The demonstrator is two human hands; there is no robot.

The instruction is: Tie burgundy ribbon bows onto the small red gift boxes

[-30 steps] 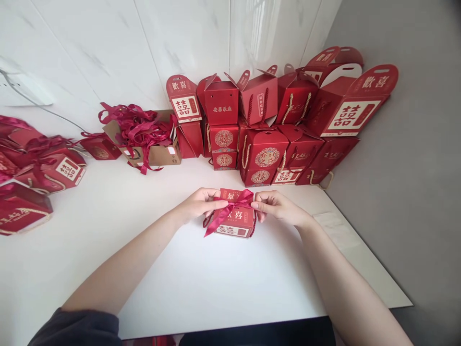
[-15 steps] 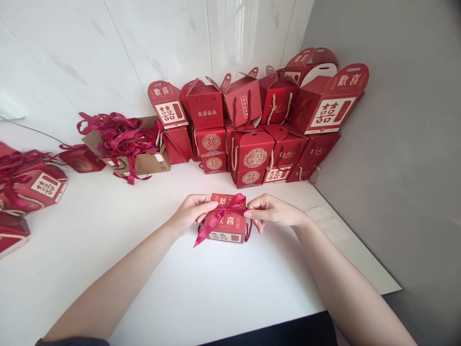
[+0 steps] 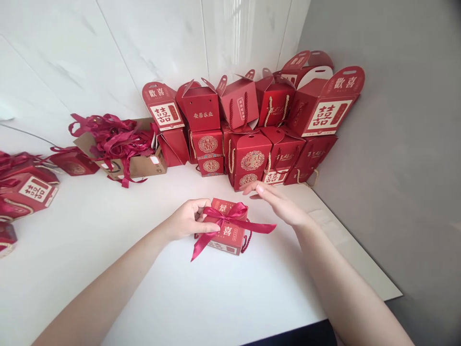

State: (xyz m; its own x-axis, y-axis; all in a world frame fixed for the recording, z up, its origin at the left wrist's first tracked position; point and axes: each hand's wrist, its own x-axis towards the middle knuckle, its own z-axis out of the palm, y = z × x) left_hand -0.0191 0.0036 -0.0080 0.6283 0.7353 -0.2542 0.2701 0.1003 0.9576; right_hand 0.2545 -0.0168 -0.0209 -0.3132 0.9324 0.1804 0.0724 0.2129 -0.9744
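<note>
On the white table sits a small red gift box with a dark red cord handle showing at its right side. A crimson satin ribbon is tied in a bow on its top, one tail trailing to the front left and the other out to the right. My left hand grips the box's left side, thumb on top near the bow. Held above and to the right of the box, my right hand has its fingers stretched out and holds nothing.
Red gift boxes stand stacked along the back against the marbled wall. A cardboard box piled with crimson ribbons stands left of them. More red boxes with ribbons are at the far left. A grey wall rises on the right.
My right hand has let go of the ribbon and risen up and to the right. The ribbon's right tail now lies free. My left hand has shifted from the ribbon to the box's side.
</note>
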